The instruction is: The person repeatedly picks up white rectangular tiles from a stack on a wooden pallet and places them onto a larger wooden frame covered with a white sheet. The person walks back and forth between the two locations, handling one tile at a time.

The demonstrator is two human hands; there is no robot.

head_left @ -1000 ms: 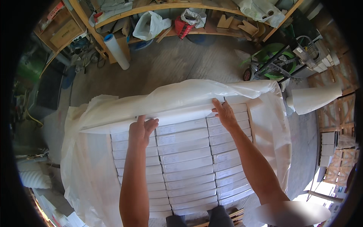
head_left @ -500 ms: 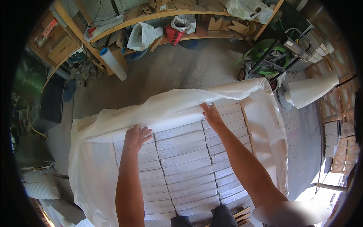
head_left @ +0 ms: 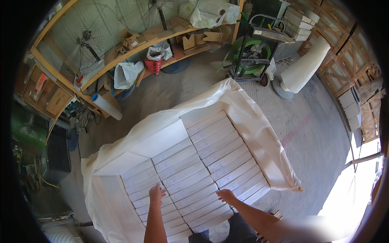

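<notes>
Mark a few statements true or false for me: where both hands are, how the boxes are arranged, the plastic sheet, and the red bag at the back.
1. The left hand and right hand are both over the white boxes. True.
2. The white boxes are arranged in two columns. False: three columns show.
3. A whitish plastic sheet runs along the far side of the white boxes. True.
4. The right hand grips the plastic sheet. False: it is away from it.
5. The red bag is left of the black wheeled frame in the picture. True.
</notes>
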